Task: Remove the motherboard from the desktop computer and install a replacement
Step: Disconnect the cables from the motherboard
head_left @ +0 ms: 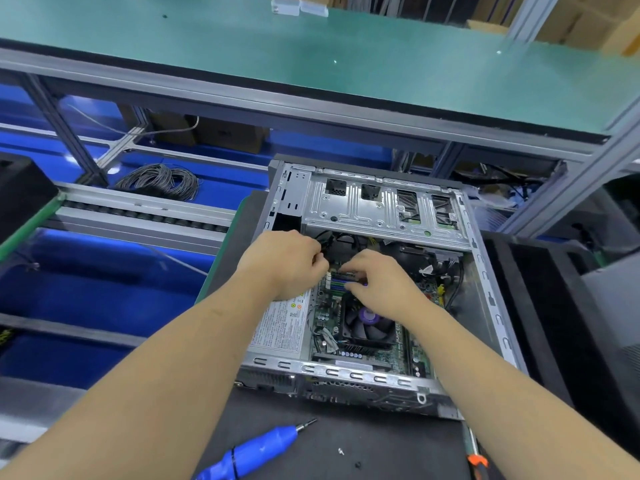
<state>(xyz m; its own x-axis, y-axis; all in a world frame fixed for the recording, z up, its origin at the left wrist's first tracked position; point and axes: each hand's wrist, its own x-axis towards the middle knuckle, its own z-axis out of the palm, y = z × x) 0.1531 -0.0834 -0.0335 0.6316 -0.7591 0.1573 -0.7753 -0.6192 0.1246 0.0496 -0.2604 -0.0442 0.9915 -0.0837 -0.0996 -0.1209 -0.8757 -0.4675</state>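
At the near edge of the dark work mat (381,445) lies a blue electric screwdriver (256,452), its bit pointing toward the case, with two small loose screws (341,452) just beside it. An orange-handled tool (478,460) lies at the mat's near right edge.

Farther in, the open desktop computer case (491,299) lies on its side on the mat. The motherboard (420,358) sits in the case floor, with a black CPU cooler fan (367,323) at its near middle and a labelled power supply (280,327) along the left wall.

Both hands work over the board's far end. The left hand (287,261) has its fingers curled, pinching something at the memory slots (337,284); what it holds is hidden. The right hand (384,282) has its fingertips curled down onto a memory stick (346,273) there.

Beyond the hands, a metal drive cage (381,206) spans the far end of the case. A coil of grey cable (159,181) lies to the far left, below a green-topped shelf (311,57).
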